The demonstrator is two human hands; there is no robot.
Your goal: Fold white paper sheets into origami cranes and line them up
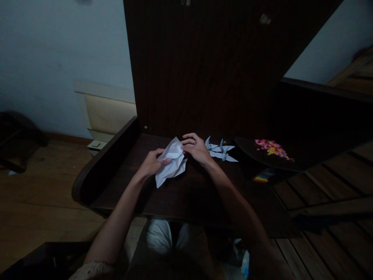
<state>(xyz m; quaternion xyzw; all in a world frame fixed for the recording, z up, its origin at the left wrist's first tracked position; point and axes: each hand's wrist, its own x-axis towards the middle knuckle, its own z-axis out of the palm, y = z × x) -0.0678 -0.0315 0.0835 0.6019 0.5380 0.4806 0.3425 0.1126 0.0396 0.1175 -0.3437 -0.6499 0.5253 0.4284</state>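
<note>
A white sheet of paper (171, 161), creased and partly folded, is held above the dark desk (175, 202). My left hand (153, 162) grips its left side, with the thumb lying on top of the paper. At the upper right edge of the sheet, my right hand (196, 147) pinches the paper between thumb and fingers, the other fingers bent above it. Just right of that hand lie several folded paper cranes (223, 149) with pointed wings and tails.
A pile of small pink, red and yellow pieces (272, 148) sits on a dark curved surface to the right. The desk has a raised side panel (101, 159) on the left and a tall dark back board (201, 70). Wooden slats (326, 186) lie at the right.
</note>
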